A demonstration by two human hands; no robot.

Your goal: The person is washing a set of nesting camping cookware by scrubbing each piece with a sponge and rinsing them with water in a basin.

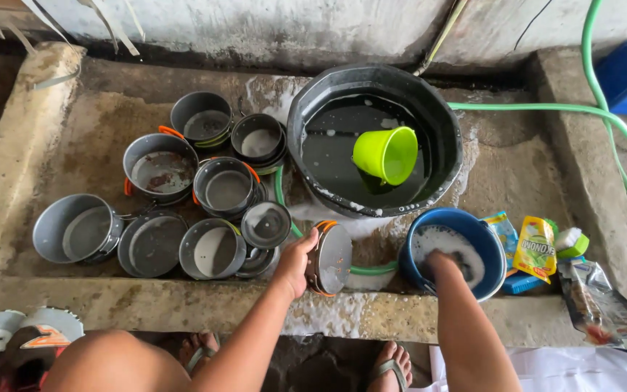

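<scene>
My left hand (295,261) grips a small dark round pan (332,258) with orange handles, held on edge above the wet concrete slab (509,163). My right hand (445,263) reaches down into a blue bowl (462,223) of soapy foam; its fingers are hidden in the suds. Behind them stands a big black basin (440,138) of dark water with a lime green cup (387,154) floating tilted in it.
Several grey metal pots and pans (161,167) sit clustered on the left of the slab. A green hose (546,107) runs from the right to the basin. Soap pouches (535,248) and a foil packet (604,305) lie at right. My sandalled feet (390,366) stand below.
</scene>
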